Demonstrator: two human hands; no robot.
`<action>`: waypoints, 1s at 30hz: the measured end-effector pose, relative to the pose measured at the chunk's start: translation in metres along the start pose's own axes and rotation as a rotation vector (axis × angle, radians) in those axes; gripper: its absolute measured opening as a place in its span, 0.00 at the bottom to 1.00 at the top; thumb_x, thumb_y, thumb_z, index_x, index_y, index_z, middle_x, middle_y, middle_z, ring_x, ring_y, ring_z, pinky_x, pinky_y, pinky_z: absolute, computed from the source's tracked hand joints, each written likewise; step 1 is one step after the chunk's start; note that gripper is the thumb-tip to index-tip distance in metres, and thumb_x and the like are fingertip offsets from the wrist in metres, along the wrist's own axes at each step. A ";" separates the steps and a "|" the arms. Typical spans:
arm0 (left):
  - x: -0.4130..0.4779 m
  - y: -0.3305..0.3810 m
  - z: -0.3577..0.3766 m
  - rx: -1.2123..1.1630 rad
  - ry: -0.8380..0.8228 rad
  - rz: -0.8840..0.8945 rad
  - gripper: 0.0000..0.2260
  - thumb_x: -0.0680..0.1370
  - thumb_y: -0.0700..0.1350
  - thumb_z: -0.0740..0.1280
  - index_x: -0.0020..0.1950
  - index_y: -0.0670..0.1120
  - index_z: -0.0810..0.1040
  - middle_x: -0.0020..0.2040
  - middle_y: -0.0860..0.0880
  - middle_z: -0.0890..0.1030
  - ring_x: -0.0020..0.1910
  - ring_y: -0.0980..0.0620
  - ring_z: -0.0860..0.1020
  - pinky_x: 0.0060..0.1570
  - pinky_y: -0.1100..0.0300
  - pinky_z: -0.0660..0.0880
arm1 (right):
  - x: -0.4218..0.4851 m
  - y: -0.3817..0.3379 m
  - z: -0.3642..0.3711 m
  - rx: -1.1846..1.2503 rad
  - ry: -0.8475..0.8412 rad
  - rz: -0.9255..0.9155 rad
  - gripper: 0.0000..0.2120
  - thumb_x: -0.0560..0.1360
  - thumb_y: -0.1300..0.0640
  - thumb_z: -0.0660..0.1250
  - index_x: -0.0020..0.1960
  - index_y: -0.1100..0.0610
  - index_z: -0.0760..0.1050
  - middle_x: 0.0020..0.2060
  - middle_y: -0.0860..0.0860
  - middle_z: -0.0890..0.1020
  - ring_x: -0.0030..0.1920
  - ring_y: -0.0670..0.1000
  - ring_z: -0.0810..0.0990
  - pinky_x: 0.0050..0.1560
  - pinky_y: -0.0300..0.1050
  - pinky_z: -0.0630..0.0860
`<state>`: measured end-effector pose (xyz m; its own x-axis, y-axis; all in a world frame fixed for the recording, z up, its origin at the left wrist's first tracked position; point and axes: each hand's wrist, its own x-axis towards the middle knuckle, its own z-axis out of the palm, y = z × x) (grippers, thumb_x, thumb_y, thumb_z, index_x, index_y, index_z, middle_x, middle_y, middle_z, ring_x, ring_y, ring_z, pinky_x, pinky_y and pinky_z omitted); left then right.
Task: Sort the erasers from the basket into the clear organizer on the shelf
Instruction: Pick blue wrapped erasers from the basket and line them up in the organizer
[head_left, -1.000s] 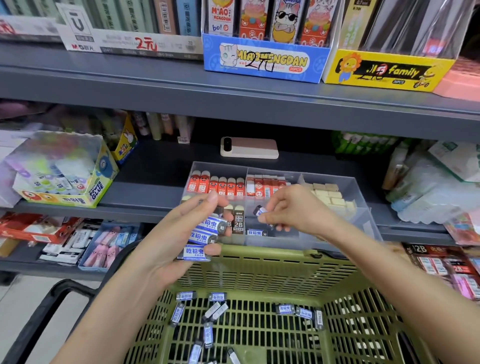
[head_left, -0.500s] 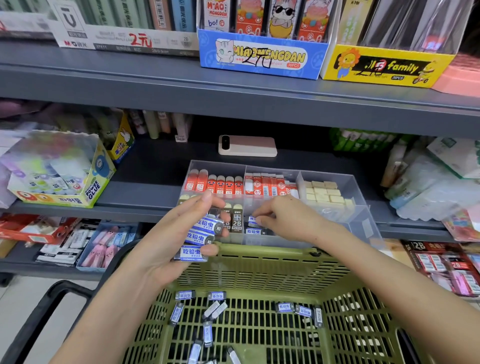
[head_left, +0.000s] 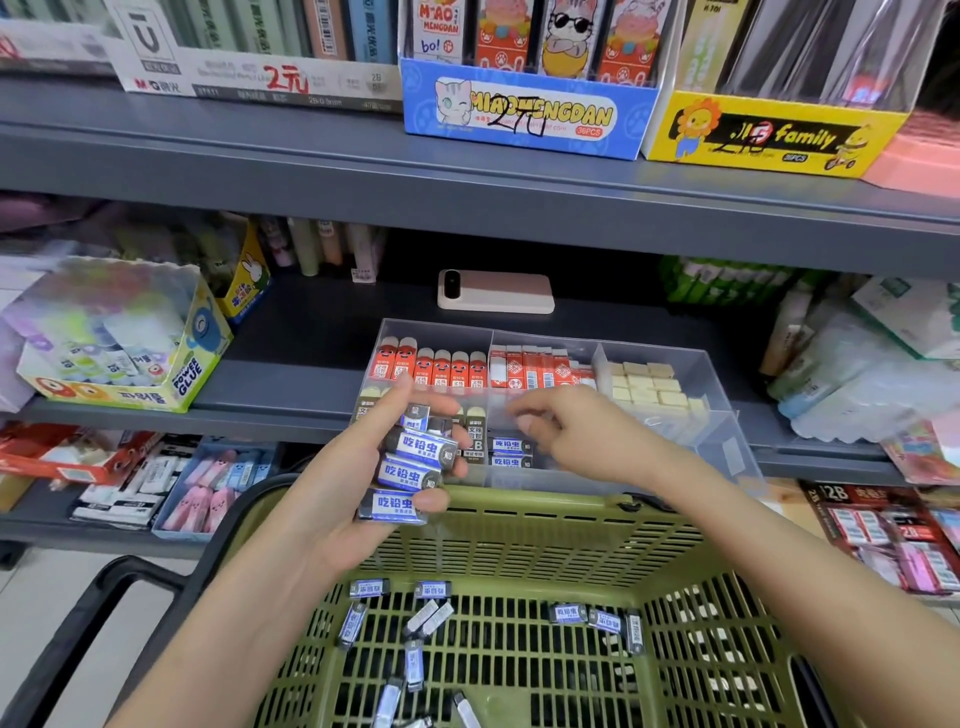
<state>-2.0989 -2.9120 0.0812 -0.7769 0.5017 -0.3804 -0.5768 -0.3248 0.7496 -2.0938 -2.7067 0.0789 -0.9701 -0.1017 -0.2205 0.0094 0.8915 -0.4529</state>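
My left hand (head_left: 363, 483) grips a stack of several blue-and-white erasers (head_left: 415, 470), held over the far rim of the green basket (head_left: 545, 525). More of the same erasers (head_left: 569, 613) lie scattered on the basket floor. My right hand (head_left: 571, 436) hovers at the front of the clear organizer (head_left: 727, 447) on the shelf, fingers loosely curled with nothing in them. Two blue-and-white erasers (head_left: 506, 453) lie in the organizer's front middle compartment, just left of that hand. The other compartments hold red, red-and-white, cream and 2B erasers.
A pink phone (head_left: 496, 292) lies on the shelf behind the organizer. A glue box (head_left: 124, 353) stands at the left and wrapped packs (head_left: 857, 374) at the right. The upper shelf (head_left: 467, 192) overhangs the organizer. The basket's black handle (head_left: 98, 597) is at lower left.
My right hand carried one eraser down into the organizer's front middle compartment, let go, and pulled back slightly. My left hand kept its stack and stayed in place.
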 end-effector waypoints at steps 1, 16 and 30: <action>0.000 -0.001 0.000 -0.015 0.006 0.000 0.19 0.73 0.55 0.63 0.46 0.40 0.82 0.39 0.39 0.80 0.32 0.46 0.77 0.19 0.63 0.67 | -0.004 -0.005 -0.002 -0.019 0.110 -0.037 0.14 0.80 0.54 0.59 0.63 0.53 0.76 0.58 0.48 0.80 0.53 0.45 0.77 0.55 0.40 0.69; -0.003 -0.012 0.006 -0.045 0.138 0.062 0.18 0.78 0.53 0.61 0.52 0.39 0.78 0.36 0.42 0.80 0.27 0.50 0.74 0.21 0.61 0.69 | -0.035 -0.063 0.004 0.269 0.288 -0.137 0.09 0.68 0.48 0.74 0.36 0.46 0.75 0.30 0.42 0.77 0.31 0.38 0.72 0.33 0.30 0.66; 0.013 -0.011 -0.014 -0.083 0.023 0.085 0.18 0.72 0.57 0.64 0.39 0.44 0.83 0.36 0.41 0.79 0.31 0.47 0.78 0.19 0.61 0.69 | -0.003 0.002 0.009 -0.031 0.369 0.193 0.09 0.69 0.55 0.74 0.40 0.57 0.75 0.31 0.48 0.74 0.46 0.54 0.77 0.47 0.45 0.70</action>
<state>-2.1064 -2.9129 0.0607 -0.8290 0.4511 -0.3306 -0.5268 -0.4312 0.7325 -2.0891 -2.7084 0.0705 -0.9731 0.2289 0.0281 0.1981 0.8922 -0.4059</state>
